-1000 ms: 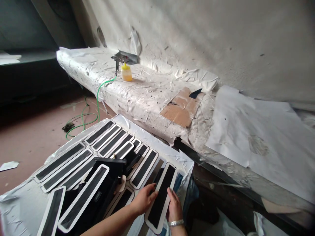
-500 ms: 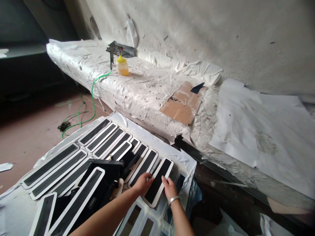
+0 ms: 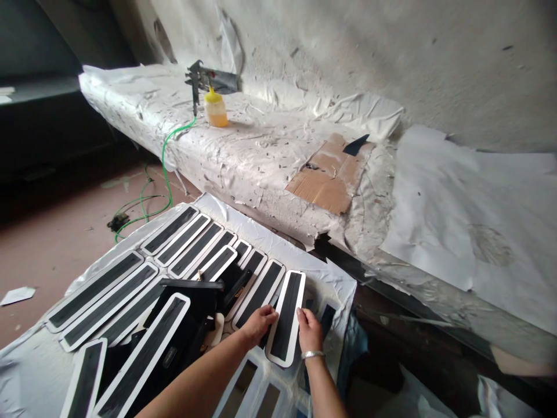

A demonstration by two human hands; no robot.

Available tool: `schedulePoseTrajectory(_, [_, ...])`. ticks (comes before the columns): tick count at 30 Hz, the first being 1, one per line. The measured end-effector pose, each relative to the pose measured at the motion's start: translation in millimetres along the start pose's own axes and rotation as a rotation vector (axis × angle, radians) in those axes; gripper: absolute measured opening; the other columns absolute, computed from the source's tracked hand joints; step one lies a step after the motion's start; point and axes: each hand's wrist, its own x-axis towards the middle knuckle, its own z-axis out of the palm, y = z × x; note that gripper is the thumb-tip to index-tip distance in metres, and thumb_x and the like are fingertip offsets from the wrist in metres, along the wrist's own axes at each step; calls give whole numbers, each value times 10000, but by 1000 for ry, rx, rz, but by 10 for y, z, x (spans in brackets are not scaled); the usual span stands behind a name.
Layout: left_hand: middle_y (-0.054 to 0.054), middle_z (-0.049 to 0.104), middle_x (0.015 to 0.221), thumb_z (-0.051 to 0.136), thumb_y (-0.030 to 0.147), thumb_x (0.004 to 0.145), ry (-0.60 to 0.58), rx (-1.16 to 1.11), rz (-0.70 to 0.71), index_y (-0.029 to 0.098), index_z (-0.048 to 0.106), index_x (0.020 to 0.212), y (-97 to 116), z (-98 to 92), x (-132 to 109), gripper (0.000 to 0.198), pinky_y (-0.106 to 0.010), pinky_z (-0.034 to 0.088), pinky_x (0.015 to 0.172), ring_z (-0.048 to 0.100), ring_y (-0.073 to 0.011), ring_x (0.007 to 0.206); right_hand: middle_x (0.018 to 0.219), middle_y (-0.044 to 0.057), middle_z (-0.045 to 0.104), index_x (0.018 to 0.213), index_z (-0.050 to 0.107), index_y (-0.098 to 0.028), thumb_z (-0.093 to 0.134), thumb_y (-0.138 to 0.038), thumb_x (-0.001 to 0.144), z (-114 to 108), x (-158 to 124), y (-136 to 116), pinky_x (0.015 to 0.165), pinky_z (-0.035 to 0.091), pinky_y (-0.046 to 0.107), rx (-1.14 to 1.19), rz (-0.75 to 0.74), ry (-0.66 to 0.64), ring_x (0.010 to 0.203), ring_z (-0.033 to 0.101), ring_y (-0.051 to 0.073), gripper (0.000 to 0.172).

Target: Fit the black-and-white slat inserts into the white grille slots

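A long black panel with a white border and rounded ends is pinched by its two long edges between my hands, above the near right of the covered table. My left hand grips its left edge with thumb and fingers closed. On the opposite edge, my right hand is closed too, a silvery bracelet at its wrist. Another similar panel lies just left of the held one. Several more bordered panels are laid in rows, and black bag-like pieces with metal fittings lie among them.
Behind runs a long bench under a wrinkled, stained white cover. On it are a spray gun, a yellow-capped bottle and a cardboard piece. A green hose drops to the floor. A dark gap separates bench and table.
The held panel has turned to stand more upright in view, and its white border shows more widely. Both hands keep their grip; the whole view has shifted slightly.
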Motion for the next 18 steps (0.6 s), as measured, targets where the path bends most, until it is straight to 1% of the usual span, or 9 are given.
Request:
schedulePoseTrajectory(2, [37,399,629,439,285,853,63,135,50,160,448,751,-8,-53,1,162,-228,354,603,410,-107,604,569,-20,466,741,568,-163,403,-651,766,81,-25,62,575,360,259,-12,6,17,574,431,133,515])
schedulePoseTrajectory(5, [14,476,644,525,207,798,128,389,121,141,540,697,-18,-161,45,121,-251,324,650,442,-130,665,543,-25,465,713,561,-170,423,-624,758,133,-35,149,550,354,256,-47,-16,-8,543,430,129,477])
schedulePoseTrajectory(7, [4,522,639,557,202,779,123,521,138,140,601,690,-20,-239,84,117,-256,308,637,462,-135,660,544,-19,502,700,553,-178,442,-592,757,128,-29,180,563,371,256,-69,-19,-74,546,479,136,432])
schedulePoseTrajectory(10, [-15,587,658,558,237,787,118,649,130,145,666,721,-12,-340,126,157,-254,307,613,497,-137,654,535,-7,573,678,535,-194,452,-503,776,124,-6,183,587,388,259,-131,47,-210,555,564,153,334])
schedulePoseTrajectory(12, [-30,628,688,559,266,789,124,714,130,151,694,750,1,-378,137,181,-256,320,616,528,-144,673,524,-5,592,658,516,-203,446,-458,789,144,15,179,577,383,255,-176,89,-251,546,585,155,295])
schedulePoseTrajectory(15, [-56,669,726,564,286,785,133,800,115,158,717,763,38,-385,142,200,-262,350,629,571,-164,705,527,-5,599,631,497,-206,451,-438,797,195,37,191,557,377,249,-198,95,-236,537,589,149,288])
schedulePoseTrajectory(18, [-87,696,790,569,289,788,132,869,93,160,733,784,99,-366,145,208,-268,392,665,609,-191,760,515,1,597,622,518,-208,461,-428,803,251,37,202,543,374,249,-234,90,-172,526,576,149,291])
